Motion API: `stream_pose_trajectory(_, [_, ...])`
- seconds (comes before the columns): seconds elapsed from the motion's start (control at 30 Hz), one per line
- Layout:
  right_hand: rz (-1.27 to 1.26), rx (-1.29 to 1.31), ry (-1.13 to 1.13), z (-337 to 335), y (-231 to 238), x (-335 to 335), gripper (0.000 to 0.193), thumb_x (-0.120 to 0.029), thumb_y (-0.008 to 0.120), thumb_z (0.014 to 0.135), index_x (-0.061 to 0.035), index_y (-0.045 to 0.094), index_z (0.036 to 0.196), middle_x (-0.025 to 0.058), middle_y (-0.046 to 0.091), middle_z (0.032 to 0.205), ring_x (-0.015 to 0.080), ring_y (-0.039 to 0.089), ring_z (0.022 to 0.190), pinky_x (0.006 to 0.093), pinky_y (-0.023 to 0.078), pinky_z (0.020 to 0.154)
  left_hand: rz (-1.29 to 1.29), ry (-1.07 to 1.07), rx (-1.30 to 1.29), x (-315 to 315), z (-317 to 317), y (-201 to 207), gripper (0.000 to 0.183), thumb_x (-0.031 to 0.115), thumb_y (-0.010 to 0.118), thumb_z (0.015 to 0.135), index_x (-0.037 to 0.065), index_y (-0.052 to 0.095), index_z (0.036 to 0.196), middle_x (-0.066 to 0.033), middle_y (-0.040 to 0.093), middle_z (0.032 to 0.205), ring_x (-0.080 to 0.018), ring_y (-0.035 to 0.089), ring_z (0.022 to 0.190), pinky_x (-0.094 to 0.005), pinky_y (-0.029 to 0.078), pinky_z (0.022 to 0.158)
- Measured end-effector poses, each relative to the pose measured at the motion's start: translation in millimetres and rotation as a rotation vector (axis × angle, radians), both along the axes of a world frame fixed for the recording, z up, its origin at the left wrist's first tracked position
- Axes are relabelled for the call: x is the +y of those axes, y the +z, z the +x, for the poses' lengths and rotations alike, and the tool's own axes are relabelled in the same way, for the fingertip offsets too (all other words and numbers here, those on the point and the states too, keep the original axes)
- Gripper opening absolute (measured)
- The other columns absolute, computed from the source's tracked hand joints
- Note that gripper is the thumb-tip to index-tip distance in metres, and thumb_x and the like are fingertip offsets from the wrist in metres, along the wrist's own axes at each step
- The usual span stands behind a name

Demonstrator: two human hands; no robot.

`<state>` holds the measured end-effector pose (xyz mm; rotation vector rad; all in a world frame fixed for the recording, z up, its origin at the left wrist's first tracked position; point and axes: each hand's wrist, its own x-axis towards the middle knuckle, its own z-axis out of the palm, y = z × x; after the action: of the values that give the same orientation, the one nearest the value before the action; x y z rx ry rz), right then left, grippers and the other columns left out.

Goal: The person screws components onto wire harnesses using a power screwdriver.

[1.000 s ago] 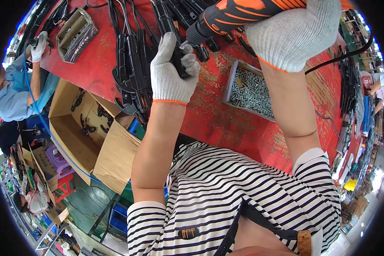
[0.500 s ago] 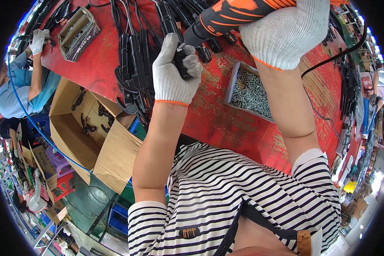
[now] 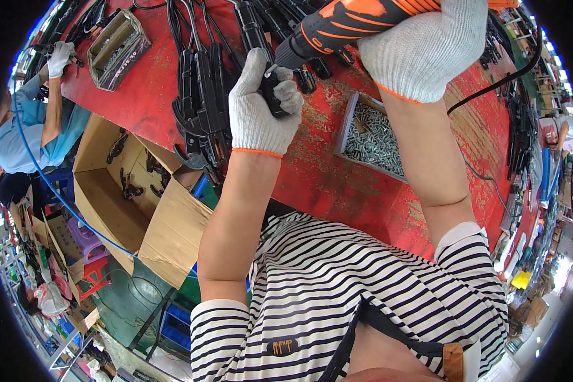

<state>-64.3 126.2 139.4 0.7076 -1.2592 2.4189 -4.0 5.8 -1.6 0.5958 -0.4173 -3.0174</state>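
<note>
Left hand (image 3: 261, 121), white-gloved, is turned with the palm upward, and its thumb and curled fingers grip a black, elongated part (image 3: 272, 95), which seems to be of plastic. Right hand (image 3: 420, 57), gloved in the same way, is wrapped around a thick black-and-orange power screwdriver (image 3: 321, 32); its fingers are mostly hidden from this side.

The black part lies in the left palm, so the left hand is the nearer one, and the right hand stands apart from it, to the upper right. Long axis of this part goes away from the body, its far end leaning slightly to the left, while the screwdriver comes across it from the upper right. A thin silver bit (image 3: 272, 69) points at the part just beside the left thumb; whether they touch, I cannot tell. Both forearms reach forward, the right one leaning a little to the left.

Beside the right forearm, a shallow grey-walled box (image 3: 344, 130) with many small silver screws (image 3: 375, 143) stands on the worn red table (image 3: 337, 210). Left of the left hand lie long black tool bodies (image 3: 200, 95), close together. Farther to the left are a brown cardboard box (image 3: 105, 210) and, at the table edge, a co-worker in light blue clothes (image 3: 19, 140)
</note>
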Motion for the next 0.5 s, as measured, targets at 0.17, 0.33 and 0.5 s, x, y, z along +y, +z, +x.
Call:
stream_pose_trajectory(0.17, [-0.011, 0.030, 0.039, -3.3, -3.2, 4.9, 0.032, -0.035, 0.063, 0.101, -0.0053, 0.059, 0.113, 0.0095, 0.066, 0.086, 0.0193, 0.065, 0.063, 0.0336, 0.056, 0.056, 0.068, -0.056, 0.007, -2.6, -1.8, -3.6, 0.039, 0.042, 0.071, 0.099, 0.005, 0.060, 0.090, -0.0045, 0.061, 0.079, -0.0103, 0.048, 0.058, -0.0246, 0.036, 0.047])
stream_pose_trajectory(0.33, [-0.022, 0.010, 0.057, -5.1, -4.7, 5.0, 0.032, -0.035, 0.064, 0.101, -0.0057, 0.059, 0.113, 0.0088, 0.066, 0.086, 0.0188, 0.066, 0.063, 0.0334, 0.057, 0.056, 0.003, -0.011, -0.004, 1.0, -0.6, 3.5, 0.040, 0.043, 0.071, 0.099, 0.005, 0.060, 0.091, -0.0049, 0.061, 0.079, -0.0104, 0.048, 0.057, -0.0246, 0.037, 0.047])
stream_pose_trajectory(0.5, [-0.022, -0.003, 0.020, -2.1, -2.1, 4.6, 0.029, -0.034, 0.064, 0.101, -0.0068, 0.059, 0.110, 0.0083, 0.066, 0.086, 0.0183, 0.066, 0.063, 0.0329, 0.058, 0.057, 0.032, -0.027, 0.009, -0.8, -1.3, 1.2, 0.041, 0.043, 0.071, 0.099, 0.005, 0.060, 0.090, -0.0049, 0.060, 0.078, -0.0104, 0.048, 0.057, -0.0247, 0.037, 0.048])
